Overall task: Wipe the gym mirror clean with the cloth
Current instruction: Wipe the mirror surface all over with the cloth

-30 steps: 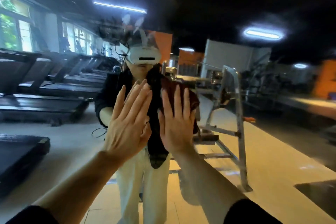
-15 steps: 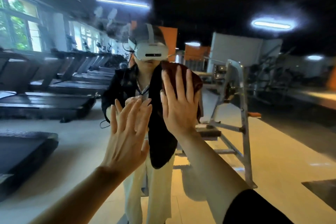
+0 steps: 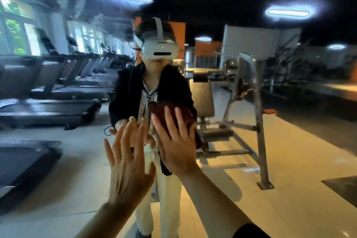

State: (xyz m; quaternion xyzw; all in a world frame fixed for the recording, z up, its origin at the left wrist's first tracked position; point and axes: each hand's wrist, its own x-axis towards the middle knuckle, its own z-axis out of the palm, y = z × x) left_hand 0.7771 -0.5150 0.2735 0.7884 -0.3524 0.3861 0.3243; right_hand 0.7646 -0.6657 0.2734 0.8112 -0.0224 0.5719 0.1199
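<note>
head view, facing the mirror (image 3: 289, 150); whole frame is reflection of gym. right hand (image 3: 176, 145) flat, fingers straight and spread, pressing the dark red cloth (image 3: 164, 108) against the glass at about chest height of the reflected person (image 3: 154, 87); cloth shows above and to the right of the fingers, bunched, partly hidden behind the palm. left hand (image 3: 128, 164) also flat with fingers straight, holding nothing, placed just beside the right hand, lower and to the left; it appears to rest on the glass, since reflected fingertips meet it, though contact is not certain. reflected in the glass: row of treadmills (image 3: 58, 102) at left, a metal weight bench frame (image 3: 247, 114) at right, ceiling lights (image 3: 287, 12). progress, judged: wiping is under way in the central patch only. hazy smearing visible upper left of the glass near the windows and around the lights, could be dirt or blur, cannot tell. most of the surface, upper and outer areas, looks left to do.
</note>
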